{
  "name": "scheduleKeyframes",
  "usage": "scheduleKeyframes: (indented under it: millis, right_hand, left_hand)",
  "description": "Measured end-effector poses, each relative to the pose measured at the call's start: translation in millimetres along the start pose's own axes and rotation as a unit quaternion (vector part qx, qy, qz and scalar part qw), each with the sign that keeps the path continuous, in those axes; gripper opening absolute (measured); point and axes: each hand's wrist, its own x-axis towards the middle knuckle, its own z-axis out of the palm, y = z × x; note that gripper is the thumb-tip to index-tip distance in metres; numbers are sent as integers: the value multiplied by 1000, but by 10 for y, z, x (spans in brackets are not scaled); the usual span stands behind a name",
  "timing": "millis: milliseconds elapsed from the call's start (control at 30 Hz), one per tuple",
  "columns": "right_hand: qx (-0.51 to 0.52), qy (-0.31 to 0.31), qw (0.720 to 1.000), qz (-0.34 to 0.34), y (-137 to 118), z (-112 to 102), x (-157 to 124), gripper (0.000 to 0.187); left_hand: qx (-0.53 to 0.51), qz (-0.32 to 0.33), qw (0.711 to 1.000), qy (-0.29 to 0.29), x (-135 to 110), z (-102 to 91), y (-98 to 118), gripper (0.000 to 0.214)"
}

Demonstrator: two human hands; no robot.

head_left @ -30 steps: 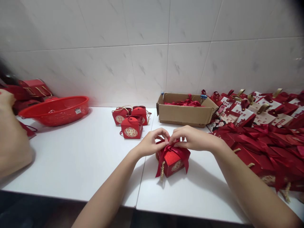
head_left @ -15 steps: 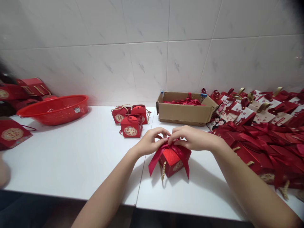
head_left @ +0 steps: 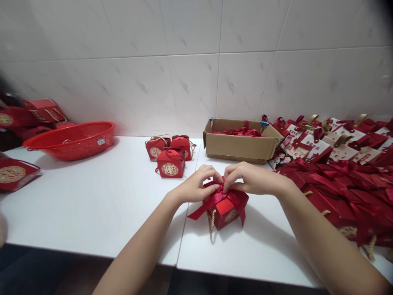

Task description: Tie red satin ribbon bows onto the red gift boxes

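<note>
A small red gift box [head_left: 225, 211] with a gold rope handle stands on the white table [head_left: 101, 209] in front of me. A dark red ribbon [head_left: 206, 206] is wrapped over its top, its tails hanging left and right. My left hand [head_left: 196, 186] and my right hand [head_left: 248, 179] meet above the box, each pinching the ribbon at the knot with closed fingers.
Three finished red boxes [head_left: 170, 155] stand behind, a cardboard box [head_left: 239, 144] of ribbons farther back. Several flat red and white boxes with ribbons [head_left: 340, 172] pile up at the right. A red plastic basin [head_left: 72, 140] and a flat red box [head_left: 14, 175] lie at the left.
The ribbon's left tail has swung out flatter to the left as my fingers work the knot. Another person's arm at the far left has withdrawn, leaving a flat red box there.
</note>
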Motion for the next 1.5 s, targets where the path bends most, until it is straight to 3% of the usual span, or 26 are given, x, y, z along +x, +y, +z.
scheduleKeyframes:
  millis: [533,667,833,967,1200,1500]
  right_hand:
    - [31,22,999,-9,-34,48,-68,27]
    - [91,85,992,19,-79,138,-149,23]
    - [156,190,961,126,-71,304,-222,28]
    - [195,177,957,122,-44,376,-233,26]
    - [163,178,962,124,-27,398,-261,16]
    - [181,211,956,92,-42,456,-249,7]
  left_hand:
    - [10,31,999,-18,-20,-4,38,7]
    - [9,30,999,-15,-29,12,34,5]
    - [11,24,999,-26,-33,13,32,10]
    - [14,31,999,-27,-26,10,44,13]
    - [29,26,999,-18,-18,25,46,8]
    - [9,20,1000,-19,-4,59,3,5]
